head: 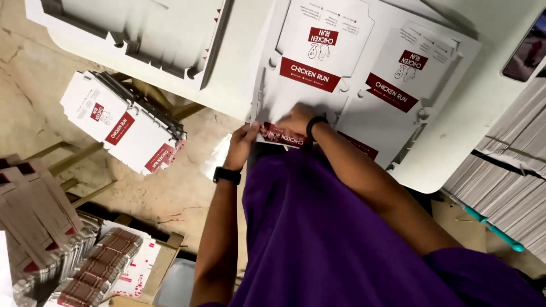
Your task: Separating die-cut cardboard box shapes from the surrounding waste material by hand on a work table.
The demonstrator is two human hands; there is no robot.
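A flat white die-cut carton blank [310, 62] with dark red printed panels lies on the white table [478, 113] in front of me. My left hand [243, 143] pinches the near left corner of its red edge flap [280, 135] at the table edge. My right hand [297, 120], with a black band at the wrist, presses down on the same flap from above. A second matching blank [401, 85] lies to the right, partly under the first. My left wrist carries a black watch [227, 175].
A stack of finished flat cartons [122, 122] rests on a wooden stand at the left. More stacked blanks [40, 222] sit at lower left and grey sheet piles [506, 187] at right. Another carton sheet [142, 34] lies at the table's far left. A phone [526, 54] sits at upper right.
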